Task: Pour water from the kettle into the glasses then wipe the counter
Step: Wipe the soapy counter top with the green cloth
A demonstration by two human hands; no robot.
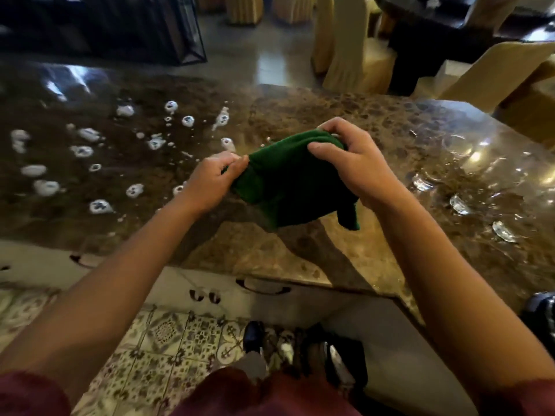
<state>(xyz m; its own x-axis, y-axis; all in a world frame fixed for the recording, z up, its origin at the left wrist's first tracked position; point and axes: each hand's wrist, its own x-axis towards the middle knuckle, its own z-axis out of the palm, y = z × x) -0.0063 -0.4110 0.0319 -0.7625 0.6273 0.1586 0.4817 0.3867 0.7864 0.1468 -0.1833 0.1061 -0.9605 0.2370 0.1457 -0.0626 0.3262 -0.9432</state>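
Note:
A dark green cloth point(288, 187) hangs bunched in the air just above the brown marble counter point(300, 115). My left hand point(210, 178) pinches its left edge. My right hand point(354, 163) grips the top of it from the right. Many water droplets and small puddles point(90, 151) lie scattered over the left half of the counter. Several clear glasses point(456, 175) stand on the right part of the counter, hard to make out against the glare. A dark rounded object point(540, 310) sits at the right edge; I cannot tell whether it is the kettle.
The counter's near edge point(270, 274) runs diagonally above white drawers with dark handles point(264, 286). Patterned floor tiles point(168, 334) and my shoes point(255, 337) are below. Chairs in beige covers point(351, 55) and a dark table stand beyond the counter.

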